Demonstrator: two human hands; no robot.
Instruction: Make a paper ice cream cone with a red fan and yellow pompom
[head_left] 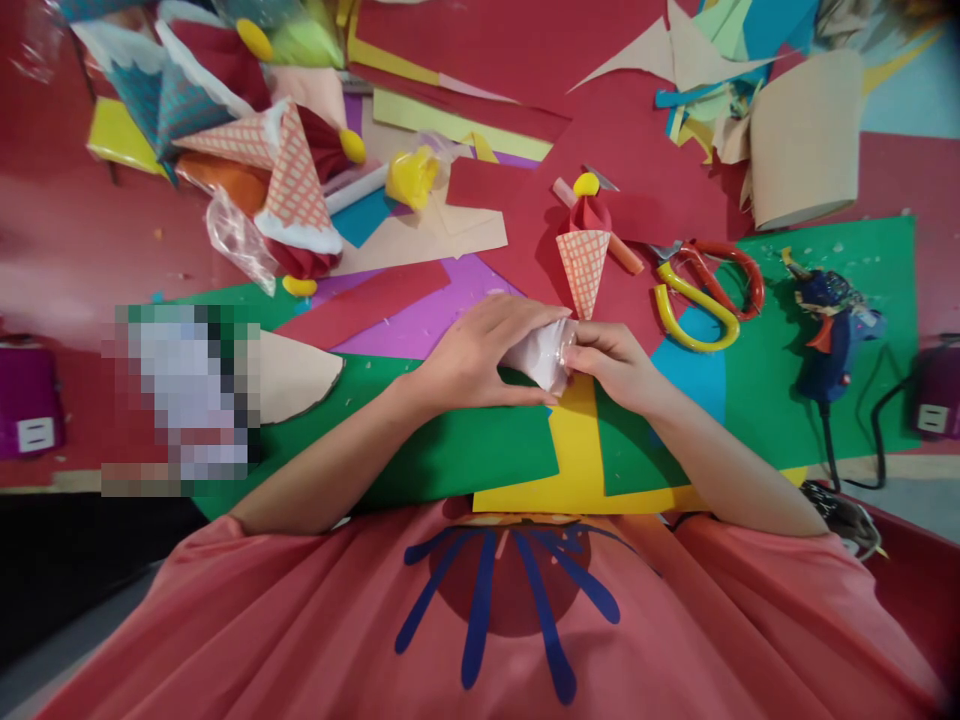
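Left hand [476, 355]: grip curved around a small white container [536, 355], exact kind unclear. Right hand [615, 362]: grip narrow, thumb and fingers on the container's clear rim. Container located between both hands, tilted, above green paper [450, 450] and yellow paper [577, 455] on the red counter [67, 230].

One checked paper ice-cream cone [583, 265], red top, yellow ball, just beyond the right fingertips. One pair of scissors [697, 297], red and yellow handles, right of the cone. One blue glue gun [832, 345], far right, corded. Further cones [292, 170], grouped upper left.
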